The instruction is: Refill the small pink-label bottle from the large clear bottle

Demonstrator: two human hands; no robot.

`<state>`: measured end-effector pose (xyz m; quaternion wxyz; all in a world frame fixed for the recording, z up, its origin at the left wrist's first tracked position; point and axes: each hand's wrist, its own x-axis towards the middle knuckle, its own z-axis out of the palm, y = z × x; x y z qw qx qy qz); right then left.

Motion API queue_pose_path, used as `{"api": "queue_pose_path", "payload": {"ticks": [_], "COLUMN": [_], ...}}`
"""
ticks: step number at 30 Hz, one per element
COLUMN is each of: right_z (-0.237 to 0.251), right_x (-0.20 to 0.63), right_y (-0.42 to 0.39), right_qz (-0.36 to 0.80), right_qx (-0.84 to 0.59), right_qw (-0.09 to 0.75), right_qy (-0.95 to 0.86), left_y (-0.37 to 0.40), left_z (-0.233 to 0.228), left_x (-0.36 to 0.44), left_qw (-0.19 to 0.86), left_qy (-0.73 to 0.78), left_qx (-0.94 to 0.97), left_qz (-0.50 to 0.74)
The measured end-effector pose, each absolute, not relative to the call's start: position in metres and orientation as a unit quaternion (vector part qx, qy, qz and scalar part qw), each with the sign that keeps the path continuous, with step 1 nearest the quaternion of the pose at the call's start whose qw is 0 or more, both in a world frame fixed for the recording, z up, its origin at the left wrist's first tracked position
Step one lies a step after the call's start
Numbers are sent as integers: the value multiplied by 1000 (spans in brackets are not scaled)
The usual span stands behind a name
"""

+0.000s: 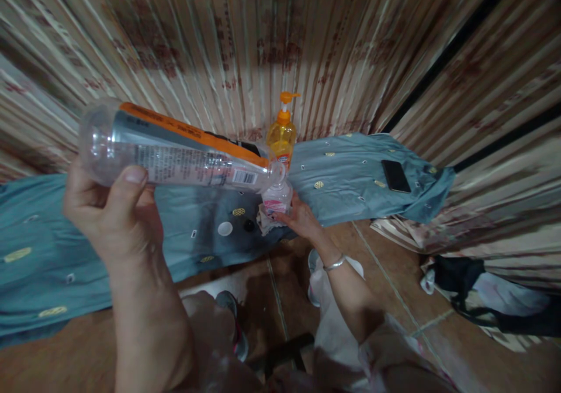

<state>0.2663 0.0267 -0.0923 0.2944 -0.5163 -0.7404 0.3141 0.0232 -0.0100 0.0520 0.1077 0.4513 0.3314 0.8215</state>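
The big clear bottle (188, 162) lies nearly level in the left hand (118, 211), its base end gripped between thumb and fingers. Its orange-and-grey label carries a barcode and dense print, too blurred to read. Its neck meets the top of a small clear bottle (277, 197), pink-labelled and illegible, grasped low by the right hand (303, 216)'s fingers. Just behind stands an orange pump bottle (281, 138); its label's writing is unreadable too.
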Motion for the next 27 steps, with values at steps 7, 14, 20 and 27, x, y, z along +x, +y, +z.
{"api": "queue_pose_path", "payload": {"ticks": [7, 14, 20, 27], "right_z": [-91, -93, -96, -94], "right_x": [266, 266, 266, 266], "right_y": [26, 28, 28, 28], "right_qz": [310, 306, 303, 308], "right_qx": [-507, -516, -512, -505], "right_qw": [300, 295, 301, 307], "right_qy": [-746, -744, -745, -745], "left_y": [-9, -7, -8, -7], "left_z": [52, 50, 49, 49], "left_x": [22, 18, 17, 16], "left_qw": [122, 139, 122, 115], "left_qy": [299, 282, 302, 316], "left_qx": [452, 467, 455, 456], "left_qz": [831, 826, 829, 824]}}
